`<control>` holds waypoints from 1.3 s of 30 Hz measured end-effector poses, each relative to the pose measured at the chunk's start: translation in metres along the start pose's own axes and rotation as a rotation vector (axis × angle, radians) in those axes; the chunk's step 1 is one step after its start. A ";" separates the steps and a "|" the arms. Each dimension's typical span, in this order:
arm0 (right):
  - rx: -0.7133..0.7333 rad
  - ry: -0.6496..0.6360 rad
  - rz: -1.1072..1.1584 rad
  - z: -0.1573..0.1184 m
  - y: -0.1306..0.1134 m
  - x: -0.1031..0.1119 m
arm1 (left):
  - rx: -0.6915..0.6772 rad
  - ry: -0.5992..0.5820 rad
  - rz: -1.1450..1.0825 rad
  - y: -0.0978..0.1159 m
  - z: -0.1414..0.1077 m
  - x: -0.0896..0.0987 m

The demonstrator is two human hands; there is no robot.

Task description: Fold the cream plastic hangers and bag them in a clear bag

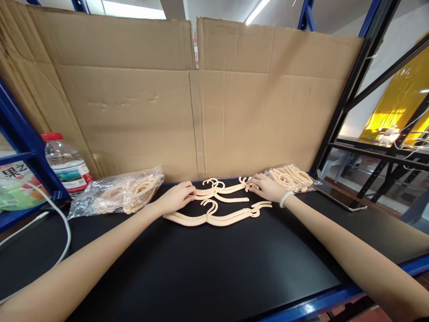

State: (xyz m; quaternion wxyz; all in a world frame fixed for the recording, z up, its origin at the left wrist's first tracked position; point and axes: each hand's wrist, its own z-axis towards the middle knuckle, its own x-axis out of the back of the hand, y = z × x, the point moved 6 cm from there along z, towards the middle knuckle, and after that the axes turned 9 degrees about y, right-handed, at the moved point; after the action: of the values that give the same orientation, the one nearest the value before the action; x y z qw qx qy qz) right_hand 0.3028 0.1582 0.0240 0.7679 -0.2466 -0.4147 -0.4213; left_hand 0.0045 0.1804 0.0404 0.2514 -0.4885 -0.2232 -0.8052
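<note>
Cream-coloured clothes hangers lie on the black table. The front hanger (187,220) lies across the middle, its hook upright at the centre and a curled piece (257,208) at its right end. Behind it is the back hanger (231,189), with one arm bent toward the front. My left hand (177,197) pinches the back hanger's left end. At the other end my right hand (267,188), with a beaded bracelet (286,198) on its wrist, has its fingers closed round the tip, partly hiding it.
A clear bag of hangers (117,194) lies at left, another bag of hangers (291,176) at back right. A water bottle (69,165) and white cable (65,232) are at left. A phone (340,197) lies at right. A cardboard wall (140,112) stands behind the table.
</note>
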 end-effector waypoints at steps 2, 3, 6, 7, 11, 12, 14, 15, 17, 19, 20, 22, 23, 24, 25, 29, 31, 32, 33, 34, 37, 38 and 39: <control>0.003 -0.003 -0.005 0.003 -0.002 -0.006 | 0.005 0.025 -0.018 0.002 0.002 0.002; 0.003 -0.006 -0.007 0.003 -0.003 -0.009 | 0.012 0.041 -0.026 0.003 0.002 0.004; 0.003 -0.013 -0.003 0.004 -0.004 -0.013 | 0.051 0.085 -0.050 0.006 0.003 0.014; 0.002 -0.013 0.001 0.004 -0.004 -0.014 | 0.068 0.100 -0.059 0.007 0.003 0.018; 0.003 0.001 0.021 0.005 -0.003 -0.012 | 0.141 0.185 -0.102 0.016 -0.008 0.033; 0.004 0.008 0.029 0.005 -0.003 -0.011 | 0.158 0.211 -0.115 0.020 -0.013 0.036; 0.009 0.029 0.049 0.005 -0.003 -0.011 | 0.182 0.257 -0.140 0.028 -0.026 0.038; 0.010 0.043 0.060 0.005 -0.003 -0.011 | 0.190 0.276 -0.159 0.033 -0.033 0.038; 0.009 0.078 0.082 0.005 -0.003 -0.009 | 0.206 0.307 -0.207 0.042 -0.048 0.036; -0.007 0.131 0.101 0.005 -0.004 -0.006 | 0.239 0.354 -0.287 0.048 -0.061 0.033; -0.024 0.165 0.108 0.005 -0.004 -0.003 | 0.252 0.376 -0.297 0.051 -0.066 0.032; -0.076 0.249 0.114 0.003 -0.002 0.005 | 0.266 0.415 -0.297 0.053 -0.074 0.030; -0.110 0.296 0.116 0.002 -0.001 0.011 | 0.266 0.420 -0.291 0.053 -0.076 0.028; -0.146 0.345 0.119 0.001 0.001 0.016 | 0.261 0.420 -0.285 0.054 -0.076 0.026; -0.185 0.394 0.123 -0.002 0.003 0.023 | 0.253 0.413 -0.277 0.054 -0.077 0.025; -0.323 0.557 0.204 -0.014 0.014 0.046 | 0.220 0.418 -0.242 0.054 -0.077 0.023; -0.389 0.604 0.291 -0.019 0.018 0.055 | 0.215 0.436 -0.239 0.054 -0.077 0.024; -0.421 0.616 0.339 -0.021 0.018 0.059 | 0.215 0.445 -0.241 0.054 -0.078 0.025; -0.448 0.625 0.380 -0.022 0.017 0.061 | 0.217 0.453 -0.244 0.054 -0.078 0.025; -0.474 0.630 0.433 -0.022 0.014 0.063 | 0.220 0.463 -0.248 0.054 -0.079 0.026; -0.576 0.606 0.716 -0.021 0.000 0.061 | 0.238 0.494 -0.264 0.053 -0.080 0.027; -0.612 0.586 0.828 -0.020 -0.006 0.059 | 0.245 0.503 -0.267 0.052 -0.080 0.028; -0.638 0.563 0.919 -0.019 -0.013 0.056 | 0.251 0.509 -0.270 0.052 -0.080 0.028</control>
State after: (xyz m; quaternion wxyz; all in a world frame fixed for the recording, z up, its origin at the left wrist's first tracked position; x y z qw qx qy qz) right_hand 0.3166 0.1130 0.0615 0.8391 -0.4963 0.0980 -0.1999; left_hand -0.0286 0.0865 0.0376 0.2484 -0.2022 -0.3137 -0.8939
